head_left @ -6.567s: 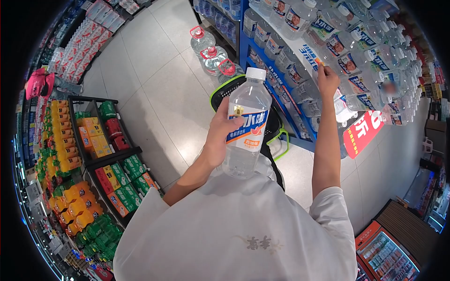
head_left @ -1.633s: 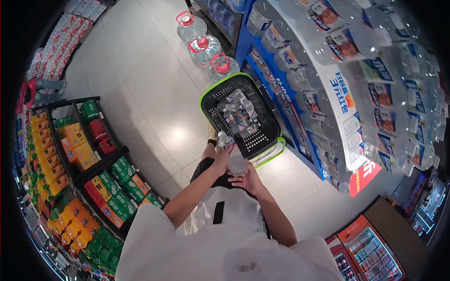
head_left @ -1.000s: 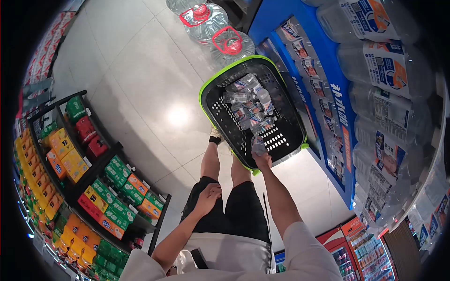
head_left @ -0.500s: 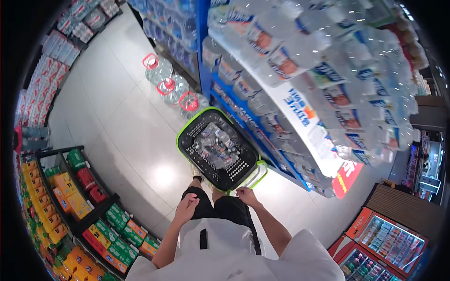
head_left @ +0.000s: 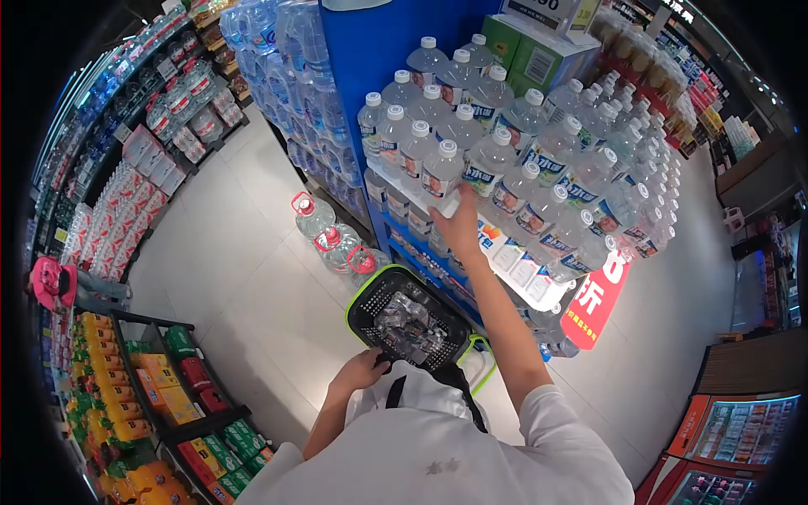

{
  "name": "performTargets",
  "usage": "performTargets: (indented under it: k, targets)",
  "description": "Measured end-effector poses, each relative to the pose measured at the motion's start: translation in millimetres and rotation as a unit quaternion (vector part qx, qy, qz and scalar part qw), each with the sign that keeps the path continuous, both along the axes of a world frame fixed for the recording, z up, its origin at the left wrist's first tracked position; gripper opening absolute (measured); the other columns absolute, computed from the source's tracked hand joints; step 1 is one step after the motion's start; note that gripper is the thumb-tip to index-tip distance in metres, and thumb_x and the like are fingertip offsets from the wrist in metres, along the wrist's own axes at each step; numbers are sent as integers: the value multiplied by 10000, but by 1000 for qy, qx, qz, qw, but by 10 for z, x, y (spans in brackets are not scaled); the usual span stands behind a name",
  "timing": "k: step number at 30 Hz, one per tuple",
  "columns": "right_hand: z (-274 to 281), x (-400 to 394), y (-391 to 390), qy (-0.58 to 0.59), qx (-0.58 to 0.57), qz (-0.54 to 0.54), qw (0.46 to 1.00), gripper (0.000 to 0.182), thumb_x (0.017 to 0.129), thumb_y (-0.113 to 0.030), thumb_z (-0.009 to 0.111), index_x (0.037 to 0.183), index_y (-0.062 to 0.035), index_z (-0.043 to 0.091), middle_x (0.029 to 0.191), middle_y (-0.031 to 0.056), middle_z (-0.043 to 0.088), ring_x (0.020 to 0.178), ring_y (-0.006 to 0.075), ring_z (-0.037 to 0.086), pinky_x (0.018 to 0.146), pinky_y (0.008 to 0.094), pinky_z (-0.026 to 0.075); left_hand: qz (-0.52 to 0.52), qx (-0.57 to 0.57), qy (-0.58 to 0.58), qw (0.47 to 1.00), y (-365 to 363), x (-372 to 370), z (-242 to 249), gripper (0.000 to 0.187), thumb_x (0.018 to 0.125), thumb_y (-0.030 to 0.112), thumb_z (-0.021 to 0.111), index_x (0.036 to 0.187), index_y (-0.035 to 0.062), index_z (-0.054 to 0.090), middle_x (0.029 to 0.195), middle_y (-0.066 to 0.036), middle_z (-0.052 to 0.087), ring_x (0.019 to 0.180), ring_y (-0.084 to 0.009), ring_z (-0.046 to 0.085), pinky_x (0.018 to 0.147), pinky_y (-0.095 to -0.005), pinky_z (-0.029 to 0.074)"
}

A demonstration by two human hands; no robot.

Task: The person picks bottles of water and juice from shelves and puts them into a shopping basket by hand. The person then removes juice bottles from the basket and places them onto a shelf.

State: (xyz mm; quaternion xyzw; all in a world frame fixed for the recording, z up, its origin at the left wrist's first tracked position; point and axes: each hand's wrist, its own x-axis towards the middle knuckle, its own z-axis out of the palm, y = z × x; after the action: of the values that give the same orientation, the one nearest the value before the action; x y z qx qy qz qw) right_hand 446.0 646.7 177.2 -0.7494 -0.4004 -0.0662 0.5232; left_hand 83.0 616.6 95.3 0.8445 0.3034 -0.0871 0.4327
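My right hand [head_left: 459, 225] is stretched out to the front edge of a display of clear water bottles [head_left: 442, 168]. Its thumb and fingers are apart, close below a front-row bottle with a white cap and blue label. A white patch shows between them; I cannot tell what it is. Down by my body, my left hand [head_left: 360, 370] hangs with loosely curled fingers beside the near rim of a black shopping basket [head_left: 364, 316] with green edging. Several clear bottles [head_left: 410, 324] lie in the basket, which stands on the floor before me.
Large water jugs [head_left: 337, 244] with red handles stand on the floor beyond the basket. A red sign [head_left: 593, 307] juts from the display's right end. Shelves of drink packs [head_left: 172, 379] line the left, near a person in a pink top [head_left: 55, 282]. Fridges [head_left: 732, 438] stand at lower right.
My right hand has gone from beside the basket up to the bottle display. My left hand has shifted right, nearer the basket's rim. The view has tilted up, showing more of the bottles.
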Motion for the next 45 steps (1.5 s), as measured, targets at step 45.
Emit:
performTargets:
  k: [45]
  targets:
    - [433,-2759,-1484,529,-135,334,768,727,811,-209,759,1368,-26,329,1257,114,520,1183,180,503,1023,348,389,289,-489,-410,714,236,-161,1355,604,906,336,567,1347,-44,405,1242,-212,575,1114,-283,605,960,-409,491]
